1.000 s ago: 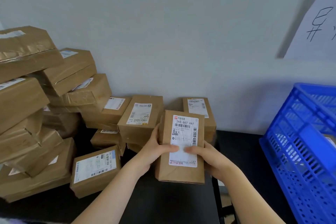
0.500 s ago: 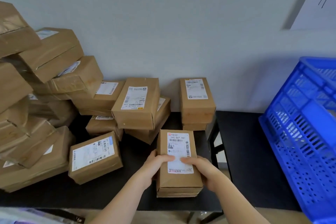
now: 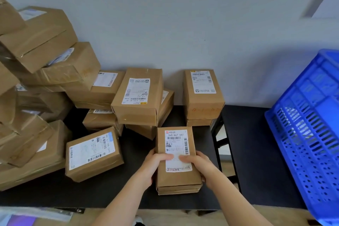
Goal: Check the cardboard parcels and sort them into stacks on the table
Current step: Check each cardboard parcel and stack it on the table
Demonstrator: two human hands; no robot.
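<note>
Grips the labelled parcel [image 3: 176,178] from both sides. Curls the left hand [image 3: 153,165] round its left edge, thumb laid across the white label. Curls the right hand [image 3: 200,168] round its right edge, thumb likewise on the label, thumb tips close together. Holds it flat and label up, long side running away from the body, squarely on top of a thinner parcel [image 3: 178,190] near the front of the black table [image 3: 110,192].

Faces, just beyond and against the grey wall [image 3: 183,24], a back stack [image 3: 201,101] of parcels at the table's right end, label up on top. Has to the left of that a middle parcel [image 3: 137,113] resting tilted on other boxes. Has nearer, at front left, a single parcel [image 3: 91,154] lying askew with a large barcode label. Has at the far left a tall, untidy heap [image 3: 40,57] of taped cardboard boxes leaning against one another.

Has on the right, across a narrow gap, a second dark table [image 3: 256,152] carrying a blue perforated crate [image 3: 308,134]. Cannot make out the crate's contents.
</note>
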